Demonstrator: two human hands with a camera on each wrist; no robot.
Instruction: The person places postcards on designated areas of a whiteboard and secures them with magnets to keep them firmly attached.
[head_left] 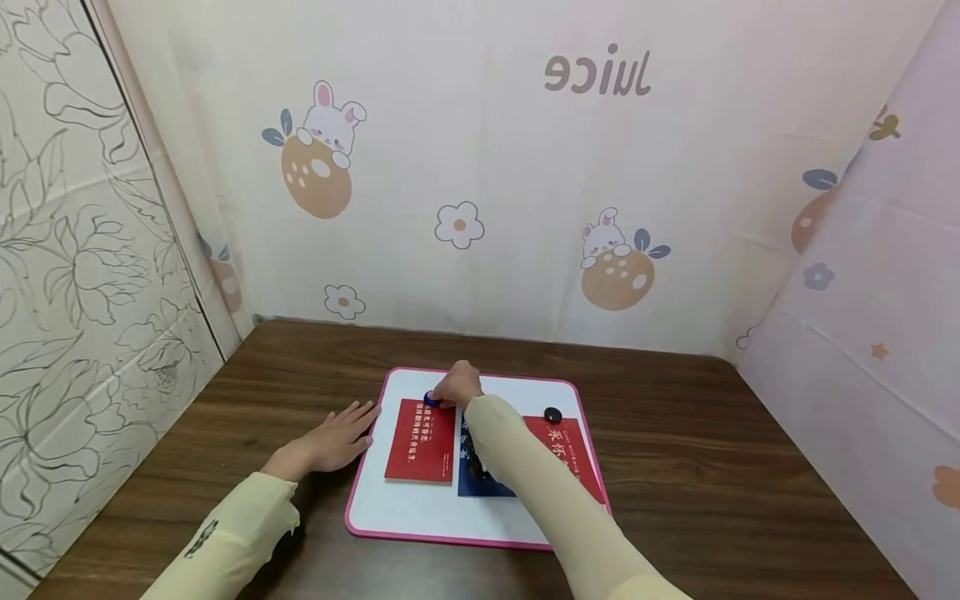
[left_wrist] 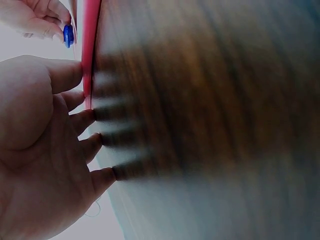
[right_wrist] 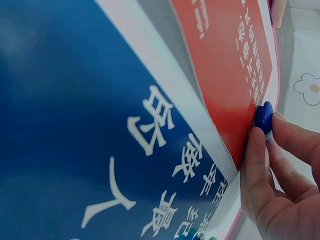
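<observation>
A whiteboard (head_left: 420, 517) with a pink rim lies on the table. My right hand (head_left: 459, 385) pinches a round blue magnet (right_wrist: 264, 117) between thumb and fingers, at the top edge of the left red card (head_left: 422, 442). The right wrist view shows the magnet against that card's edge. Beside it lies a blue card (right_wrist: 65, 100) with white characters, partly hidden by my right sleeve in the head view. My left hand (head_left: 336, 442) rests flat on the table, its fingertips touching the board's left rim (left_wrist: 90, 45).
A second red card (head_left: 573, 454) lies at the board's right, partly under my sleeve, with a black magnet (head_left: 552, 415) at its top edge. Brown wooden table (head_left: 697, 467) surrounds the board. A printed curtain (head_left: 480, 167) hangs behind the table.
</observation>
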